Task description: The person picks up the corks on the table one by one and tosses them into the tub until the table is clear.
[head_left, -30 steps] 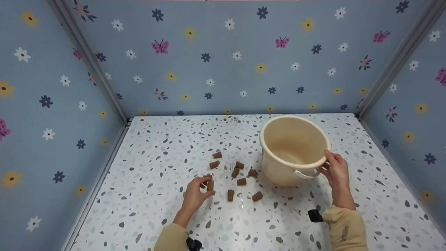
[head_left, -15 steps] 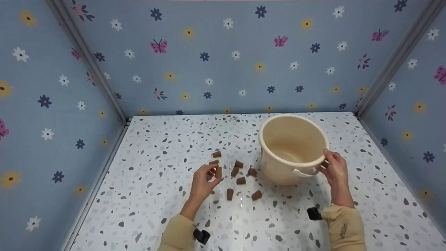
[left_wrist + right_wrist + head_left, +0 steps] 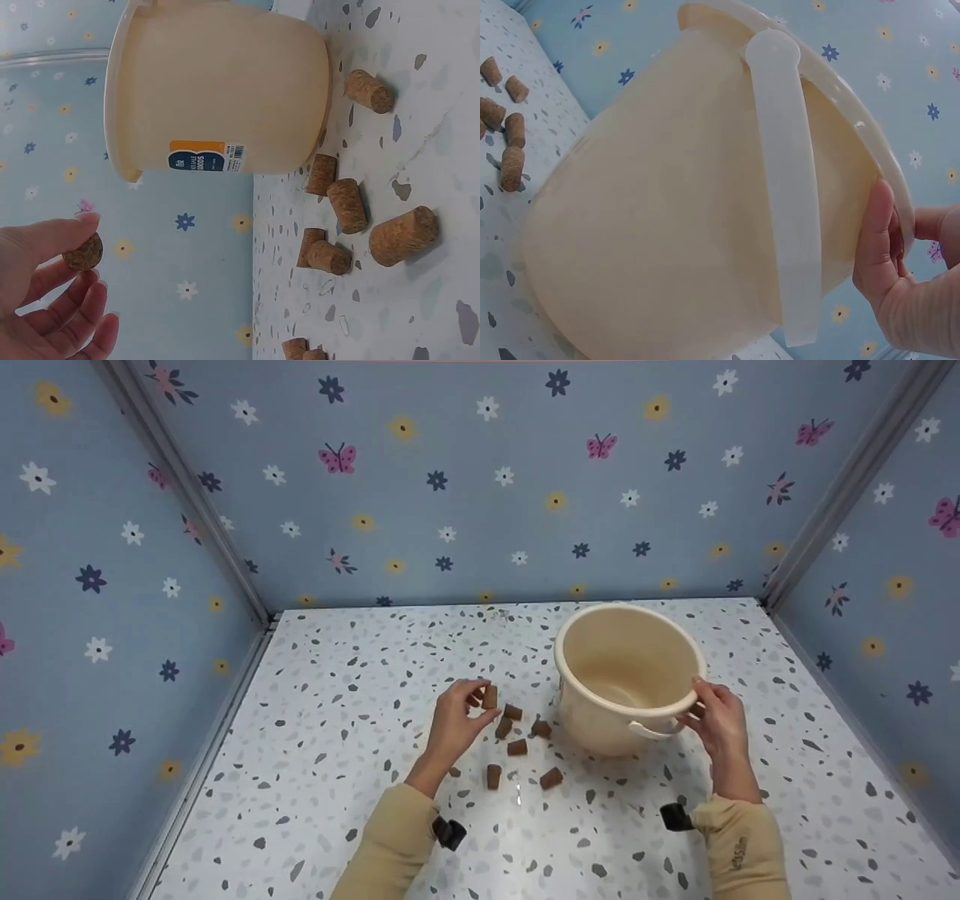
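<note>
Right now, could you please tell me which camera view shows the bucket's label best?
The left wrist view: the label faces that camera, orange and dark blue. The head view shows at most a sliver at the left of the bucket; the right wrist view, none.

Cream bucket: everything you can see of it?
The bucket is cream, plastic-looking and open-topped, with a thick rim, a pale handle hanging down outside, and an orange-and-blue label with a barcode. It is on the speckled table, right of the scattered corks; whether level or slightly tilted is unclear. The right hand grips the rim.
</note>
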Tool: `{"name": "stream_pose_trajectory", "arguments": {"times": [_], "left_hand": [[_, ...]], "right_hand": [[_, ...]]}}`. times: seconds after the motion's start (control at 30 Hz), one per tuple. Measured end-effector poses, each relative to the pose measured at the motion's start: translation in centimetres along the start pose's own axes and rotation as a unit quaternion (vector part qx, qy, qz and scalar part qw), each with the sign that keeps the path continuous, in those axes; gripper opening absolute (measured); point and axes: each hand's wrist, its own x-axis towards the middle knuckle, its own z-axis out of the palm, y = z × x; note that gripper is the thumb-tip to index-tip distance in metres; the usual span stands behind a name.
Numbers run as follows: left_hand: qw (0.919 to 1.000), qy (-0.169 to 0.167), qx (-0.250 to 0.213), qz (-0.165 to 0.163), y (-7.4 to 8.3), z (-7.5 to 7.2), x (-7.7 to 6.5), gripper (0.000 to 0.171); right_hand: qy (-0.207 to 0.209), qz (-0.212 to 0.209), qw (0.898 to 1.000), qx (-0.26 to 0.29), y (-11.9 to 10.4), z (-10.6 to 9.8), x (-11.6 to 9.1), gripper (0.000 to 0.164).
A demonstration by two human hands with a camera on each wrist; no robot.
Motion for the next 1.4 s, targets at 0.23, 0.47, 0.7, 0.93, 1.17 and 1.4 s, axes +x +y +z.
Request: {"name": "stream_pose_trajectory", "arguments": {"times": [0.23, 0.47, 0.7, 0.93, 1.17, 1.4], "left_hand": [[0.9997, -0.015, 0.014, 0.014, 1.9, 0.9, 1.9, 0.036], [0.9993, -0.023, 0.022, 0.022, 3.9, 2.1, 3.7, 0.036], [0.9989, -0.029, 0.014, 0.033, 5.5, 3.4, 4.9, 0.035], [0.9989, -0.034, 0.023, 0.021, 6.6, 4.9, 6.0, 0.035], [0.9987, -0.041, 0.028, 0.01, 7.5, 6.3, 6.7, 0.033], [0.9968, -0.057, 0.053, -0.018, 8.3, 7.8, 7.4, 0.03]], "right_hand": [[-0.008, 0.012, 1.0, 0.019, -3.5, 2.3, -4.4, 0.038], [-0.003, -0.02, 0.999, 0.029, 2.0, -1.1, 2.4, 0.057], [0.005, -0.011, 1.0, 0.023, 0.7, -0.2, 0.7, 0.05], [-0.01, 0.012, 0.999, 0.042, -1.9, 1.0, -2.0, 0.035], [0.005, 0.011, 1.0, 0.02, 0.0, 0.0, 0.3, 0.05], [-0.024, 0.001, 0.997, 0.073, -1.6, 0.7, -1.8, 0.024]]}}
